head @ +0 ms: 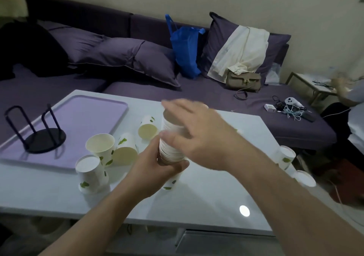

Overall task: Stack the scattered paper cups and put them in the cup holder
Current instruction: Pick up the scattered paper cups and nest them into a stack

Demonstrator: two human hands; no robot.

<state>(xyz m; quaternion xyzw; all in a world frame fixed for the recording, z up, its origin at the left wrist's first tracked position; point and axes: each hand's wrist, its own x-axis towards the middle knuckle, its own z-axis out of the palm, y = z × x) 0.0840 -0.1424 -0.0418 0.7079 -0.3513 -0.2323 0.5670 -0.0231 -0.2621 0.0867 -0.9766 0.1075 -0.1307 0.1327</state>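
The right hand (197,135) is blurred, so its fingertips are hard to make out; it spreads with straight fingers over the top of the stack (171,143) and hides the stack's right side and part of its rim. Whether the palm touches the rim cannot be told. The left hand (157,169) is curled round the lower part of the stack, covering most of the bottom cup — only its green-flecked base shows below the fingers. The stack stands tilted above the middle of the bench (197,196), between both hands.

Left of the hands lie loose cups: an upright cup (100,145), an upturned cup (90,174) just in front of it, a tipped cup (126,149) touching the upright one, and a far cup (148,127) lying on its side with its mouth toward the camera. Two edge cups (287,157) sit at the bench's right edge, partly cut off by the right forearm.

The holder (37,135) — a black base with upright loops — stands on a purple tray (94,116) at the bench's left, well apart from the hands. Behind, a sofa (216,102) carries pillows, a blue bag (186,51) and a tangle of cables (291,111). A person at the far right is cropped and blurred.
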